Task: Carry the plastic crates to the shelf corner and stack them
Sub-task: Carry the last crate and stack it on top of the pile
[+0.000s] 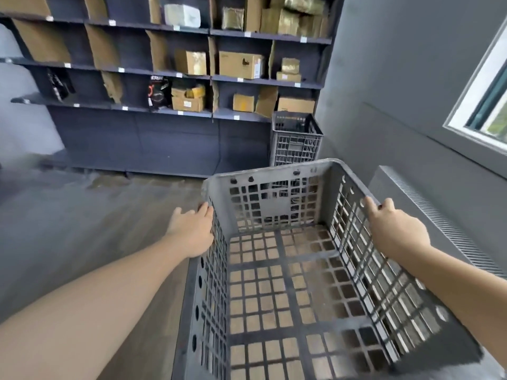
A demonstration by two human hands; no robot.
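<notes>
- Carried crate (pixel 288 270): grey, empty, held off the floor, short of the shelf corner.
- Left hand (pixel 192 231), right hand (pixel 395 229): fingers curled tight over opposite rims.
- Corner crate (pixel 297 138): standing by the shelving (pixel 164 78).
- Risk: misaligned lowering could leave the stack skewed.

The held crate (pixel 288 270) was grey, its walls and floor a square lattice — brown floor (pixel 109 215) showed through the holes. A second crate (pixel 296 138) matched it, darker. The shelving (pixel 164 133) was dark blue-grey, the boxes (pixel 241 64) tan cardboard — white labels on the edges.
</notes>
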